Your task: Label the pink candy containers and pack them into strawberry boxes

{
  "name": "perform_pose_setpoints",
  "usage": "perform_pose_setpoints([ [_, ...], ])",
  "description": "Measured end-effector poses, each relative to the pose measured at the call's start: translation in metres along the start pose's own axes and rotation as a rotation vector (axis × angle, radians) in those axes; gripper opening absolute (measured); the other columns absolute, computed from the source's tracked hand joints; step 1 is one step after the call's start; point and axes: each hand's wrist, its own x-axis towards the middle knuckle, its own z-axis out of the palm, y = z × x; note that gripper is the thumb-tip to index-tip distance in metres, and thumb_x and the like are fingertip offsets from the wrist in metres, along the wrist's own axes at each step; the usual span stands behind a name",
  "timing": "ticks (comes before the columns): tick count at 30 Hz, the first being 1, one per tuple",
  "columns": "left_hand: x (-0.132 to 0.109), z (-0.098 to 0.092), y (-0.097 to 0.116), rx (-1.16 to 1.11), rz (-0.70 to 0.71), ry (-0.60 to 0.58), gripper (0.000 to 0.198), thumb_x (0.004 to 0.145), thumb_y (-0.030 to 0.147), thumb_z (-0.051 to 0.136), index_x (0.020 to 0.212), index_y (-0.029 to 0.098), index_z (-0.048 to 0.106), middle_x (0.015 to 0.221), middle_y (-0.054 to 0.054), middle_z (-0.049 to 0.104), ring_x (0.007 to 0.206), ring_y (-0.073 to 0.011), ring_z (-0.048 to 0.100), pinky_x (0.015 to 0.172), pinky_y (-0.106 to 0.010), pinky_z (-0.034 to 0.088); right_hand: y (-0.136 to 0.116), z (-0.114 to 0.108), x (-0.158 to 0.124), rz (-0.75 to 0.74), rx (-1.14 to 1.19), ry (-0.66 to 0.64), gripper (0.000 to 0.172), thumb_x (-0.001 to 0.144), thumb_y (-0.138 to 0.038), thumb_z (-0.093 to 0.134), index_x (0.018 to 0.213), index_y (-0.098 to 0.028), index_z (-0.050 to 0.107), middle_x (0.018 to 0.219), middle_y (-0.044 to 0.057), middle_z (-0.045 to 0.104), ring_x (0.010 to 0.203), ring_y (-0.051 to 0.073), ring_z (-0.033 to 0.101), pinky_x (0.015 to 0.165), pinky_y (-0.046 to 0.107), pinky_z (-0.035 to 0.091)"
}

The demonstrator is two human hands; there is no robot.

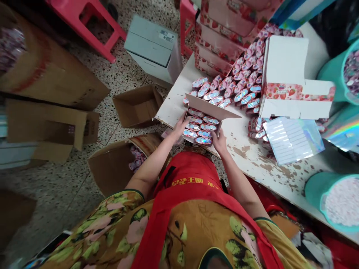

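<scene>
A small open carton (pixel 211 107) with its flap raised sits at the near edge of the white table (pixel 252 153). It holds rows of shiny foil-topped sweet cups (pixel 200 127). My left hand (pixel 180 127) grips the carton's left side, fingers curled round it. My right hand (pixel 219 142) holds the carton's near right corner. Beyond the carton, several more cups (pixel 241 82) lie in rows on the table.
An open white strawberry-print box (pixel 286 82) and a holographic sheet (pixel 291 138) lie right of the cups. Strawberry boxes (pixel 221 41) are stacked at the back. Teal tubs (pixel 333 198) stand at right. Cardboard cartons (pixel 137 106), a grey case (pixel 154 46) and pink stools (pixel 89 22) occupy the floor.
</scene>
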Motion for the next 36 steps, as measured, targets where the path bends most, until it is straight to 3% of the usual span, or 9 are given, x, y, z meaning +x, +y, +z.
perform_pose_setpoints([
  [4, -0.014, 0.028, 0.002, -0.015, 0.030, -0.013, 0.066, 0.100, 0.056, 0.047, 0.157, 0.022, 0.044, 0.166, -0.002, 0.038, 0.157, -0.0219, 0.030, 0.132, -0.037, 0.018, 0.020, -0.006, -0.007, 0.067, 0.050, -0.024, 0.059, 0.093, -0.065, 0.034, 0.113, -0.017, 0.062, 0.097, 0.019, 0.073, 0.091, 0.036, 0.066, 0.093, 0.058, 0.052],
  [8, -0.023, 0.067, 0.001, 0.001, 0.062, -0.100, 0.071, 0.099, 0.063, 0.044, 0.155, 0.020, 0.046, 0.165, -0.003, 0.041, 0.156, -0.0220, 0.033, 0.132, -0.036, 0.020, 0.050, -0.044, -0.024, 0.132, 0.058, 0.081, 0.056, 0.091, -0.066, 0.037, 0.104, -0.018, 0.062, 0.094, 0.018, 0.073, 0.089, 0.034, 0.066, 0.093, 0.057, 0.053],
  [13, -0.014, 0.108, -0.006, 0.127, 0.104, -0.142, 0.081, 0.099, 0.070, 0.035, 0.158, 0.015, 0.039, 0.166, -0.012, 0.038, 0.156, -0.0242, 0.033, 0.130, -0.039, 0.023, 0.081, -0.071, -0.028, 0.170, 0.143, 0.226, 0.074, 0.092, -0.067, 0.038, 0.137, -0.011, 0.053, 0.139, 0.027, 0.060, 0.122, 0.038, 0.062, 0.107, 0.059, 0.047],
  [16, -0.023, 0.111, -0.003, 0.396, 0.266, -0.082, 0.082, 0.100, 0.068, 0.039, 0.160, 0.014, 0.033, 0.167, -0.018, 0.032, 0.158, -0.0283, 0.027, 0.131, -0.046, 0.021, 0.096, -0.058, -0.047, 0.171, 0.241, 0.354, 0.089, 0.091, -0.070, 0.046, 0.159, -0.015, 0.028, 0.163, 0.026, 0.035, 0.141, 0.036, 0.050, 0.111, 0.057, 0.046],
  [18, -0.032, 0.113, 0.006, 0.616, 0.447, -0.087, 0.074, 0.101, 0.062, 0.042, 0.157, 0.013, 0.039, 0.165, -0.021, 0.036, 0.158, -0.0308, 0.026, 0.130, -0.050, 0.021, 0.102, -0.042, -0.065, 0.148, 0.241, 0.394, 0.096, 0.089, -0.073, 0.053, 0.162, -0.019, 0.022, 0.165, 0.025, 0.032, 0.146, 0.035, 0.044, 0.112, 0.057, 0.045],
  [23, -0.029, 0.145, 0.030, 1.114, 0.724, -0.504, 0.074, 0.097, 0.057, 0.056, 0.160, 0.022, 0.039, 0.168, -0.015, 0.032, 0.160, -0.0349, 0.018, 0.130, -0.058, 0.014, 0.108, -0.012, -0.084, -0.013, 0.086, 0.399, 0.114, 0.080, -0.081, 0.063, 0.162, -0.013, 0.022, 0.159, 0.026, 0.039, 0.148, 0.036, 0.041, 0.119, 0.057, 0.039],
  [26, -0.022, 0.161, 0.033, 1.298, 0.770, -0.645, 0.082, 0.093, 0.060, 0.060, 0.163, 0.026, 0.033, 0.172, -0.014, 0.021, 0.161, -0.0381, 0.012, 0.127, -0.066, 0.006, 0.109, -0.007, -0.076, -0.044, 0.006, 0.393, 0.108, 0.085, -0.079, 0.057, 0.160, -0.008, 0.025, 0.155, 0.029, 0.044, 0.144, 0.038, 0.046, 0.119, 0.057, 0.040],
  [32, -0.024, 0.175, 0.038, 1.375, 0.860, -0.638, 0.078, 0.099, 0.049, 0.053, 0.165, 0.017, 0.026, 0.172, -0.020, 0.017, 0.160, -0.0392, 0.012, 0.126, -0.069, 0.010, 0.114, 0.005, -0.088, 0.000, -0.006, 0.507, 0.095, 0.093, -0.072, 0.050, 0.161, -0.009, 0.028, 0.150, 0.027, 0.052, 0.139, 0.036, 0.053, 0.115, 0.056, 0.046],
  [36, -0.007, 0.204, 0.050, 1.316, 1.097, -0.948, 0.060, 0.103, 0.019, 0.034, 0.163, 0.021, 0.031, 0.170, -0.010, 0.029, 0.161, -0.0245, 0.017, 0.131, -0.054, 0.017, 0.114, 0.012, -0.104, -0.086, -0.104, 0.530, 0.078, 0.101, -0.058, 0.046, 0.162, -0.013, 0.028, 0.151, 0.023, 0.054, 0.143, 0.031, 0.052, 0.118, 0.053, 0.045],
])
